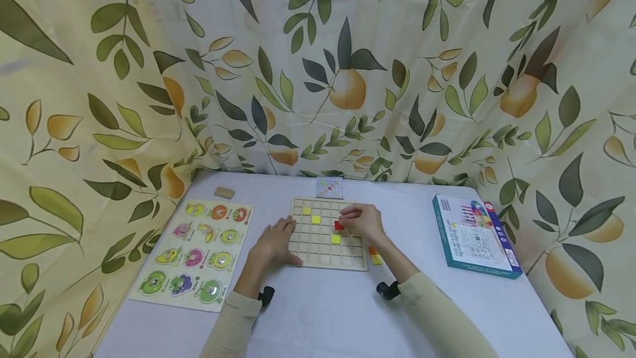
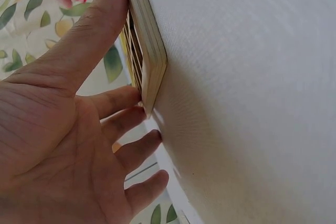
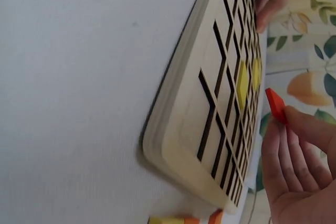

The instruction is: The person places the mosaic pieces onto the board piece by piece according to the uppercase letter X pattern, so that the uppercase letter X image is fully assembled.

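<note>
A wooden grid board lies flat on the table, with three yellow square tiles set in its cells. My right hand pinches a small red square tile between thumb and fingertips, above the right part of the grid. At the board's left side is my left hand, its fingers spread along the edge. Its thumb lies against the near edge of the board in the left wrist view.
Beside the board's right edge lie yellow and orange tiles. A small card with a coloured grid stands behind the board. To the left are a fruit puzzle board and a wooden block; a flat box lies at right.
</note>
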### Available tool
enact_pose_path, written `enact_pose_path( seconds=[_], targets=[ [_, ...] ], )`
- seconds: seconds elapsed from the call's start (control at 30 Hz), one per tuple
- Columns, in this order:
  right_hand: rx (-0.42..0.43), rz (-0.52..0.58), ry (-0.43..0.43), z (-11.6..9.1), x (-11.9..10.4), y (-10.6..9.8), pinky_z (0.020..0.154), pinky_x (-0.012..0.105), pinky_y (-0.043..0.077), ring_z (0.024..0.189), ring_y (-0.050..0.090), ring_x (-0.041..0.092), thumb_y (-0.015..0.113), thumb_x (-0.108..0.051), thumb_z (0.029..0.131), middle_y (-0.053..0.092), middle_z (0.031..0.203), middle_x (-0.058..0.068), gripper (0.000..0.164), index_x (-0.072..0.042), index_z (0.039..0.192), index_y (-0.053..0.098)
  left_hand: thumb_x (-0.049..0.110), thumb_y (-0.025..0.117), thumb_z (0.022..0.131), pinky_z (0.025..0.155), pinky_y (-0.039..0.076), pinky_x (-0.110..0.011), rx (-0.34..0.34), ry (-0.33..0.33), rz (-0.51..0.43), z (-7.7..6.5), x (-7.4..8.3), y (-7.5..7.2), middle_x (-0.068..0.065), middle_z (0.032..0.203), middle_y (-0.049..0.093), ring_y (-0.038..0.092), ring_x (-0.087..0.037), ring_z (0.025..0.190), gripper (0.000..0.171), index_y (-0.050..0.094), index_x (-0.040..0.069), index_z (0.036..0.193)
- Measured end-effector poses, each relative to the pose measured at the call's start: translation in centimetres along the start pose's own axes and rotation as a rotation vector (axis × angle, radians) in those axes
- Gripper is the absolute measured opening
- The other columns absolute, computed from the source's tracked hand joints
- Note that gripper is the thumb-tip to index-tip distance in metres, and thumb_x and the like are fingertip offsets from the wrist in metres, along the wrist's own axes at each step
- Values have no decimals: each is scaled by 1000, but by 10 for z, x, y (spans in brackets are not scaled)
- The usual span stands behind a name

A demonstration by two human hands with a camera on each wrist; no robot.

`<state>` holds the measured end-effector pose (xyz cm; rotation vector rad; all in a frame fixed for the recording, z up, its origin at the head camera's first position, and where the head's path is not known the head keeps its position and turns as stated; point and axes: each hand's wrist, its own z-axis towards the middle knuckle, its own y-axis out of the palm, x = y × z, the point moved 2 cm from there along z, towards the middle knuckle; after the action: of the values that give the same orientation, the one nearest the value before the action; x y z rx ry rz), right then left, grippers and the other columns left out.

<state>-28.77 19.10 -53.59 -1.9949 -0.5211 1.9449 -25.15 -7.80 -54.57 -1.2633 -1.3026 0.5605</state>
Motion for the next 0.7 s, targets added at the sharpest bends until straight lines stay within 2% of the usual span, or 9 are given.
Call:
enact_pose_path(
  seconds=[0.23, 0.4, 0.7],
  targets=[
    [-16, -6, -8, 9, 0, 23, 79, 28, 62, 84, 78, 16, 88, -9, 84, 80, 90, 4, 26, -2, 108, 79, 48, 96, 69, 128, 21, -56, -18, -10, -3, 0, 0, 0, -16, 171, 27, 24, -35, 157, 118, 36, 6, 162],
    [-11, -65, -29, 14, 2, 34, 75, 28, 62, 80, 77, 14, 89, -9, 83, 79, 86, 0, 21, -7, 102, 79, 49, 95, 70, 128, 21, -55, -24, -16, 3, 1, -2, 0, -15, 171, 26, 24, -34, 158, 118, 35, 6, 162],
    [8, -158, -98, 12, -2, 41, 65, 26, 59, 73, 74, 12, 88, -6, 83, 77, 80, -3, 18, -6, 99, 79, 49, 96, 70, 128, 21, -55, -28, -28, -5, 1, -1, 0, -15, 171, 26, 24, -34, 158, 118, 35, 7, 162]
  ],
)
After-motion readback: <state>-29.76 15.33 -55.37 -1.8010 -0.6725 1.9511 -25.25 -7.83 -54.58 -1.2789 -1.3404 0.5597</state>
